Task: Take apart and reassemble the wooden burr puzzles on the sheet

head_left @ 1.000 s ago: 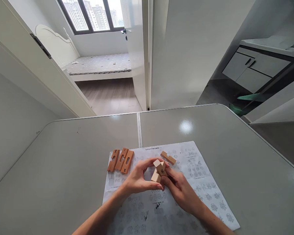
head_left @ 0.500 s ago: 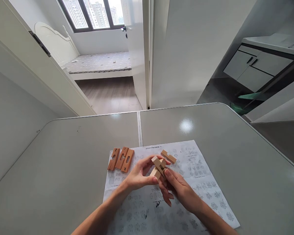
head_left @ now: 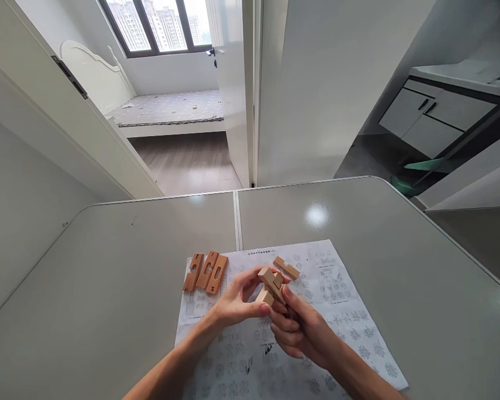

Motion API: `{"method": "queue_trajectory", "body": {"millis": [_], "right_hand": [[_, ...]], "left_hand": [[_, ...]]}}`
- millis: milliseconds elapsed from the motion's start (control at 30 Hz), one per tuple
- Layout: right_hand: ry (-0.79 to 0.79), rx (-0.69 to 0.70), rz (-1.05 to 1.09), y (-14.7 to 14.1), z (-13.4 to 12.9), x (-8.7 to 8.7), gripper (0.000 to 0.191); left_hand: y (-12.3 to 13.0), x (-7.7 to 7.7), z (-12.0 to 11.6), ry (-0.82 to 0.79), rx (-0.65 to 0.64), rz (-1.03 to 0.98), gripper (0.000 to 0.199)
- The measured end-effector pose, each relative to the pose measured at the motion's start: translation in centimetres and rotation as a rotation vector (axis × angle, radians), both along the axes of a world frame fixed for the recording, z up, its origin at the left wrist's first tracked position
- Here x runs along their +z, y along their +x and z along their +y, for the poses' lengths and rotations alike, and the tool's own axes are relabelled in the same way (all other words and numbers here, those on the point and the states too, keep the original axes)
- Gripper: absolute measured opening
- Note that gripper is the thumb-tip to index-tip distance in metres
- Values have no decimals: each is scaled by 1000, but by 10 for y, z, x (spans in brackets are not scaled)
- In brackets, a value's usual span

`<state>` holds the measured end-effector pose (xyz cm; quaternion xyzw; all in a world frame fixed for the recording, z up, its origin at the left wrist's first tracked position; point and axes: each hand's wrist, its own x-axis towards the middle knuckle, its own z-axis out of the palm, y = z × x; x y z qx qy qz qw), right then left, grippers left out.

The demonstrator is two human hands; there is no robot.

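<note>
Between my two hands is a wooden burr puzzle [head_left: 270,284], made of pale notched sticks crossing each other. My left hand [head_left: 238,297] grips it from the left, thumb along the near stick and fingers behind. On the other side my right hand [head_left: 302,319] pinches the lower right end of a slanting stick, its other fingers curled underneath. One loose notched wooden piece [head_left: 286,268] lies on the printed sheet [head_left: 358,311] just beyond the hands. The fingers hide part of the puzzle's back and underside.
Three reddish-brown slotted wooden pieces, marked with numbers, lie at the sheet's upper left; one is the piece marked 2 [head_left: 217,274]. The sheet rests on a grey table [head_left: 108,278] with a seam [head_left: 237,222] across it. Past the far edge are a doorway and a bed [head_left: 170,108].
My right hand's fingers have curled in under the puzzle, and its thumb has shifted slightly up. The slanting stick sits a little differently over the others. The loose pieces stay put.
</note>
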<state>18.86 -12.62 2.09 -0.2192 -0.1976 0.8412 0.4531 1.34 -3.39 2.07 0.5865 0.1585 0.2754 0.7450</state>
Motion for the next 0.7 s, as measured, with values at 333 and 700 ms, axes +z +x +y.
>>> {"method": "queue_trajectory", "body": {"millis": [333, 700], "right_hand": [[114, -184, -424, 4, 3, -4, 51], [325, 114, -440, 29, 9, -1, 45]], "left_hand": [[2, -1, -4, 180, 134, 38, 74], [1, -6, -1, 4, -9, -51, 78]]}}
